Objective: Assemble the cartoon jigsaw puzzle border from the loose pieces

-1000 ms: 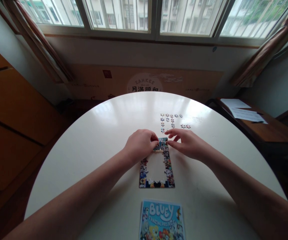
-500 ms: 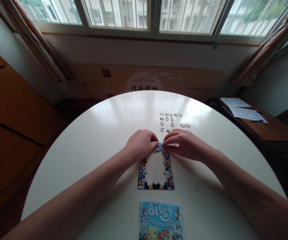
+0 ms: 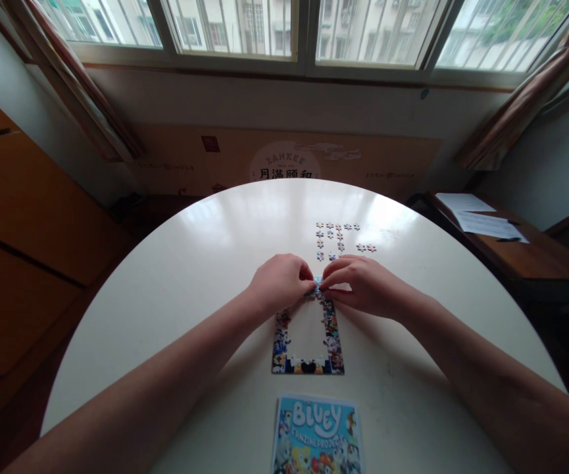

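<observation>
A jigsaw puzzle border lies on the white table, its middle showing bare tabletop. At its far edge, my left hand is closed, with thumb and fingertips pressed on light-blue jigsaw pieces. From the other side my right hand grips the same spot, its thumb and fingers bent together at the pieces. Fingertips of both hands nearly meet and partly cover the pieces and the upper corners of the border.
Several loose jigsaw pieces lie in rows beyond my hands. A blue Bluey picture card rests near me on the round white table. To the right, papers and a pen lie on a brown desk.
My left hand's thumb and fingertips have shifted slightly right, toward my right hand, and cover more of the light-blue pieces. My right hand stays almost in place.
</observation>
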The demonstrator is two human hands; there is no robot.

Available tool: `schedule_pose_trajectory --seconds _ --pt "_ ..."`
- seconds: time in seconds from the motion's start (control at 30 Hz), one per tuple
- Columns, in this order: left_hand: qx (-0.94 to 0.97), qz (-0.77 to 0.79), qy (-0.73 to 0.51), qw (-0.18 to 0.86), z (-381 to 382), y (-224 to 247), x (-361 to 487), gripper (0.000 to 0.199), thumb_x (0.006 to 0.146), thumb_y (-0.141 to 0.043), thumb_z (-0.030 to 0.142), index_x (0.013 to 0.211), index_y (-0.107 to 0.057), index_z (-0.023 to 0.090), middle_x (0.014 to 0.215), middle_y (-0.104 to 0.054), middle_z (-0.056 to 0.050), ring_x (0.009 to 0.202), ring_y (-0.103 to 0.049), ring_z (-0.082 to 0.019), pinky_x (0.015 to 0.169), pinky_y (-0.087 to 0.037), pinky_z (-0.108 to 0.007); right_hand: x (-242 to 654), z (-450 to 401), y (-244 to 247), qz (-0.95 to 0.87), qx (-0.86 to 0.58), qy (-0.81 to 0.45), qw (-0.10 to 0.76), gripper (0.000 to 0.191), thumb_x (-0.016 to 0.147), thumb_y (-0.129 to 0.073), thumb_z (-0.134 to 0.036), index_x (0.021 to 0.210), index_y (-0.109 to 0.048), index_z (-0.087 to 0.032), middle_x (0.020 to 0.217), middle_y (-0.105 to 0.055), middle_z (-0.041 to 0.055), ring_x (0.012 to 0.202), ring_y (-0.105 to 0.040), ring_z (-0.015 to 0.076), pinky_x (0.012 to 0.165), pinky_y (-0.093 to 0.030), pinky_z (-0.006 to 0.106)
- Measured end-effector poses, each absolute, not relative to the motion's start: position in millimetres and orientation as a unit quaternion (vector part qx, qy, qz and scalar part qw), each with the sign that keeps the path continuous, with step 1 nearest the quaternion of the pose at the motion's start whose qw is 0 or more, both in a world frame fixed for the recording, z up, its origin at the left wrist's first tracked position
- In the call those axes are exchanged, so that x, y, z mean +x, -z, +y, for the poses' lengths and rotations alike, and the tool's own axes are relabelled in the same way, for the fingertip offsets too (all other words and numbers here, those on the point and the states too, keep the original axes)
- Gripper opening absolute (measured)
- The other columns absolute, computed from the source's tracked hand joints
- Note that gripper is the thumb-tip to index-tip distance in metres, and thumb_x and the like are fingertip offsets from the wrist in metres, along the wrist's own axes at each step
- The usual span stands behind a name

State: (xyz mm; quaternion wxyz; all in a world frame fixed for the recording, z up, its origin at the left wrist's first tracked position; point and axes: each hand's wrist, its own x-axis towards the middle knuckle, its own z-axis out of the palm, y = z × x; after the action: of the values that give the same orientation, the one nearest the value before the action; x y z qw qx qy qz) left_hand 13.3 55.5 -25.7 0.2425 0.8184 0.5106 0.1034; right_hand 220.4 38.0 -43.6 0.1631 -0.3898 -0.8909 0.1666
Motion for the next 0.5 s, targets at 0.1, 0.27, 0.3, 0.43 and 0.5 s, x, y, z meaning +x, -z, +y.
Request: schedule_pose_trajectory --seconds 0.1,0.27,0.3,0.43,0.5 --pt "0.818 0.507 -0.107 0.25 57.0 27.1 12.6 0.02 0.078 -0.064 0.034 0.083 -0.079 0.022 0.084 -0.077 -0.006 0.078 -0.066 -0.021 0.068 -0.049 -0.031 219.6 38.6 43.3 -0.887 -0.396 -0.17 0.165 0.017 0.086 -0.068 -0.027 0.096 -0.08 -0.034 0.1 -0.075 0.0012 0.089 -0.064 0.0203 0.077 -0.046 0.037" --pt "0.814 0.494 -0.104 0.286 60.8 27.4 10.2 0.018 0.076 -0.065 0.031 0.084 -0.078 0.021 0.084 -0.077 -0.006 0.078 -0.067 -0.019 0.072 -0.05 -0.031 218.9 39.5 43.3 -0.882 -0.403 -0.175 0.169 0.013 0.086 -0.069 -0.028 0.091 -0.08 -0.032 0.1 -0.075 0.0013 0.087 -0.065 0.0197 0.076 -0.047 0.037" --pt "0.813 0.491 -0.103 0.295 61.5 27.3 9.6 0.018 0.076 -0.066 0.031 0.084 -0.078 0.021 0.084 -0.077 -0.005 0.078 -0.067 -0.019 0.071 -0.05 -0.031 218.9 39.8 43.4 -0.882 -0.404 -0.175 0.166 0.013 0.086 -0.069 -0.029 0.091 -0.08 -0.032 0.1 -0.075 0.0013 0.087 -0.065 0.0197 0.076 -0.047 0.037" --pt "0.81 0.481 -0.1 0.321 63.3 27.0 7.8 0.018 0.074 -0.068 0.029 0.086 -0.078 0.021 0.085 -0.078 -0.005 0.077 -0.068 -0.019 0.069 -0.05 -0.03 219.5 40.5 43.9 -0.883 -0.403 -0.18 0.16 0.013 0.086 -0.069 -0.03 0.092 -0.08 -0.032 0.102 -0.075 0.0013 0.089 -0.065 0.0201 0.075 -0.047 0.037" --pt "0.808 0.48 -0.101 0.326 63.5 27.3 7.5 0.018 0.074 -0.069 0.028 0.087 -0.078 0.021 0.086 -0.078 -0.005 0.078 -0.068 -0.019 0.068 -0.05 -0.03 219.8 40.4 44.0 -0.883 -0.404 -0.179 0.158 0.013 0.087 -0.069 -0.031 0.093 -0.08 -0.032 0.102 -0.074 0.0012 0.089 -0.065 0.0202 0.076 -0.047 0.037"
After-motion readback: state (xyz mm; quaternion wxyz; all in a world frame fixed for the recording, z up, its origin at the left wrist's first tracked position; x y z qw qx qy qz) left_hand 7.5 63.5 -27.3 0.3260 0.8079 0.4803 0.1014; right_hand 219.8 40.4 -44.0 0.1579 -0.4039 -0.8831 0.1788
